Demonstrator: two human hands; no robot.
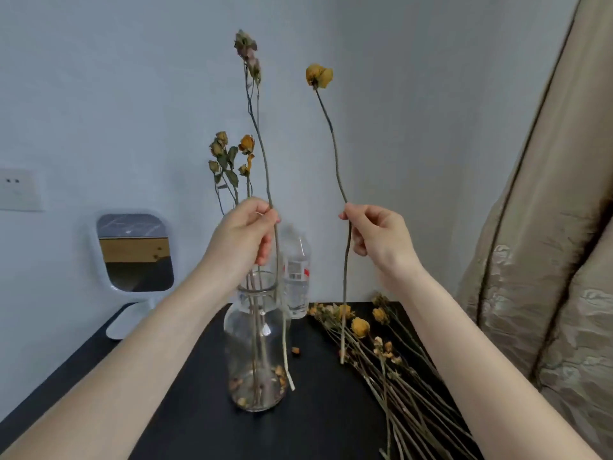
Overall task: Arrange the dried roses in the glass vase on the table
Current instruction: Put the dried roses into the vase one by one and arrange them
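Observation:
A clear glass vase [255, 343] stands on the black table [185, 426] and holds a few dried roses [232, 154] with yellow and orange buds; loose petals lie at its bottom. My left hand [243, 239] hovers above the vase mouth and pinches a long stem with a pale pinkish dried rose [247, 49]; its lower end hangs outside the vase on the right. My right hand [378, 240] holds upright a yellow dried rose [319, 76], whose stem end hangs above the table. A pile of dried roses [381, 346] lies on the table at right.
A clear plastic water bottle [297, 277] stands just behind the vase. A white-framed mirror [134, 254] sits at the table's back left by the wall. A beige curtain [537, 260] hangs at right, close to the pile. A stray petal [295, 350] lies beside the vase.

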